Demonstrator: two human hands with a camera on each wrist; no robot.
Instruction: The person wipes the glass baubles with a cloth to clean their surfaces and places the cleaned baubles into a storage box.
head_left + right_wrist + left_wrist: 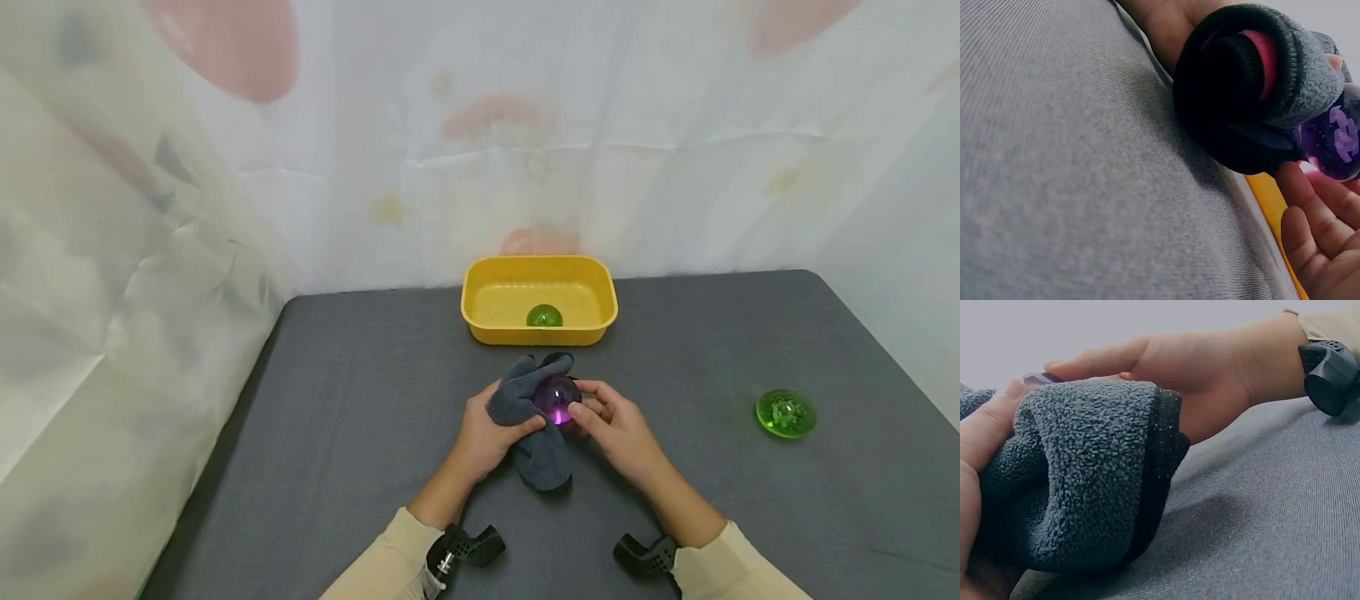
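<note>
A clear purple ball (557,398) sits between both hands at the middle of the grey table. My left hand (504,427) grips a dark grey fleece cloth (534,450) and presses it against the ball's left side. My right hand (594,410) pinches the ball from the right with thumb and fingers. In the left wrist view the cloth (1085,481) fills the foreground, with the right hand (1197,375) behind it and a sliver of the ball (1041,378) showing. The right wrist view shows the cloth (1254,94) wrapped over the ball (1335,134), with curled right fingers (1322,231) below.
A yellow tub (480,304) stands just beyond the hands, with a green ball (543,316) inside. Another green translucent round piece (785,412) lies on the table to the right. A white patterned sheet hangs behind and along the left edge.
</note>
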